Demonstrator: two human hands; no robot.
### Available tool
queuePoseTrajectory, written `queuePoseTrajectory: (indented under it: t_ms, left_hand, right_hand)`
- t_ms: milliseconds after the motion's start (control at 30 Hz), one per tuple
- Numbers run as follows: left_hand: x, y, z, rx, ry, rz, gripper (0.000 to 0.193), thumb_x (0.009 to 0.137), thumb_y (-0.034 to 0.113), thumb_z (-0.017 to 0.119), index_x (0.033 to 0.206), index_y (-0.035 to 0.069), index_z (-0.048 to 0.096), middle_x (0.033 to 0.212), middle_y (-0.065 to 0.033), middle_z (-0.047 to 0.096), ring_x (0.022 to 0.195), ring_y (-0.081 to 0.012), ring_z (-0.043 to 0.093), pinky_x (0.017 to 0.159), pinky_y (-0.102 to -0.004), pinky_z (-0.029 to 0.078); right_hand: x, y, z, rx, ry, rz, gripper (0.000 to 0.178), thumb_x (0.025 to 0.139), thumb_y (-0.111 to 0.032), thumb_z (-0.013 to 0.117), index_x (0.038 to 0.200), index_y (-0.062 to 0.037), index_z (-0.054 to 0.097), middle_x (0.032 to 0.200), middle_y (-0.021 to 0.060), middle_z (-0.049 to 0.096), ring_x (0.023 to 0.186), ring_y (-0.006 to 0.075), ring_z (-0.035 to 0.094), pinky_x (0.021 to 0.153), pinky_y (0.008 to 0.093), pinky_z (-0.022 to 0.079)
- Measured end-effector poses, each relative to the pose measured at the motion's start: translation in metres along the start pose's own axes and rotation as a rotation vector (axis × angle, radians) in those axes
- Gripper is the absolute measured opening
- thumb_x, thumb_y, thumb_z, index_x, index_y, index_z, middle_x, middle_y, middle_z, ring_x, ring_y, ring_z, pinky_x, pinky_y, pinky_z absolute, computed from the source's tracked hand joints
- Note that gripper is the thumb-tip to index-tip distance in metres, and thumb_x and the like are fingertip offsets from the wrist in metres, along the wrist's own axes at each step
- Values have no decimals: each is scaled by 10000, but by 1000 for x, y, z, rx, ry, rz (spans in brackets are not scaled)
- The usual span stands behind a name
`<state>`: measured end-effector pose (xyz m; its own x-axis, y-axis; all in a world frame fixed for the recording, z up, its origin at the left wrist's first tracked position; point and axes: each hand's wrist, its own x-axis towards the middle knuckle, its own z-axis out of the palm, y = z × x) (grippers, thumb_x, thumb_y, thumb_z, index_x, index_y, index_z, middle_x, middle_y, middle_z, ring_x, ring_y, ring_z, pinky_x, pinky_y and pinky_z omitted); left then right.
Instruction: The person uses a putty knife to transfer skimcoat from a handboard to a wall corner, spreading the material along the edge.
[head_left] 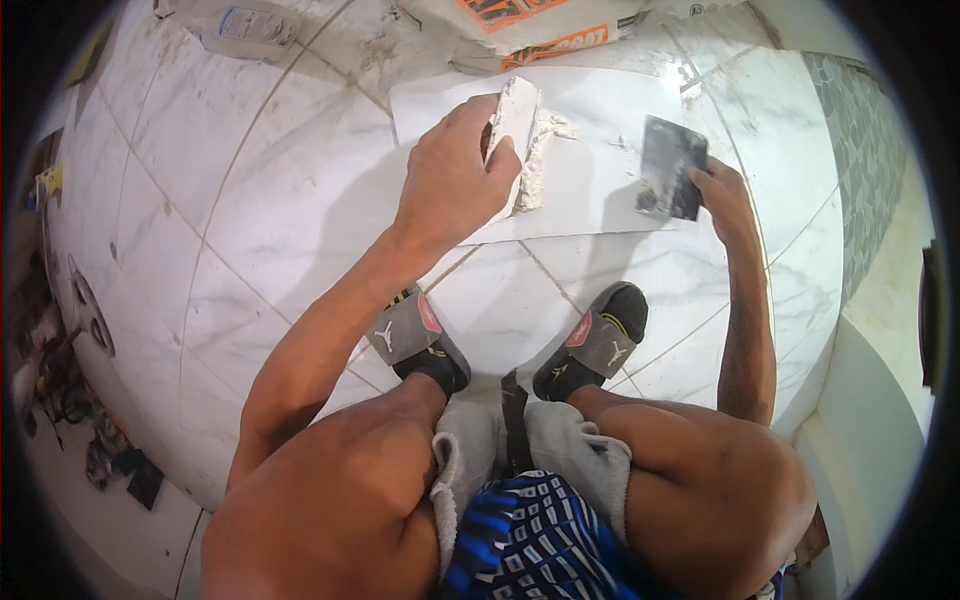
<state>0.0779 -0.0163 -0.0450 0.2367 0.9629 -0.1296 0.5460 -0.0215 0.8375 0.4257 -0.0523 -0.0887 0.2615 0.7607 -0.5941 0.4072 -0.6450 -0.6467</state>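
Note:
My left hand (452, 168) is closed round a flat rectangular plate (513, 118), thickly coated with white paste and held on edge. Beside it a ridge of white paste (533, 185) lies on a smooth white sheet (590, 212) spread over the floor. Toward the sheet's right side, my right hand (727, 198) grips a dark rectangular scraper plate (668, 165) by its right edge, fingers partly hidden behind it. White smears mark the lower part of that plate. The two plates are apart, with small smears of paste on the sheet between them.
Behind the sheet lies a bag with orange print (530, 42). A clear plastic bottle (248, 27) lies at the far left on the marble-patterned tile floor (290, 185). My slippered feet (425, 345) flank the near side. Cluttered items (118, 460) sit at lower left.

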Motion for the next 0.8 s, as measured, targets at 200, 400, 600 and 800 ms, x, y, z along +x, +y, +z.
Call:
queuePoseTrajectory:
  t_ms: [200,400,600,800]
  left_hand:
    - [6,12,-6,-38,12,-3,337,835,99,600,1148,-23,574,797,-104,664,649,-134,594,621,-282,482]
    - [1,16,-1,-83,12,-62,347,832,102,603,1153,-23,563,789,-93,660,633,-135,596,615,-292,483]
    - [-6,18,20,-40,3,27,286,811,76,579,1085,-2,554,743,-153,609,636,-263,596,622,-354,477]
    - [-14,25,21,29,-74,70,316,804,68,543,1101,-16,476,948,-233,599,830,-427,599,716,-493,486]
  right_hand:
    - [25,-46,62,-206,-150,-197,288,825,-199,550,899,72,614,699,120,595,641,179,515,609,360,429]
    - [4,-81,84,-344,-368,-223,246,864,-194,567,899,43,623,715,64,568,670,133,487,615,311,415]
    - [-38,-87,99,-58,-296,-195,270,850,-197,591,955,48,637,730,62,598,647,114,485,604,295,418]
    - [-74,-105,100,-92,-209,-183,304,833,-198,563,959,74,615,708,156,612,630,217,544,627,352,443]
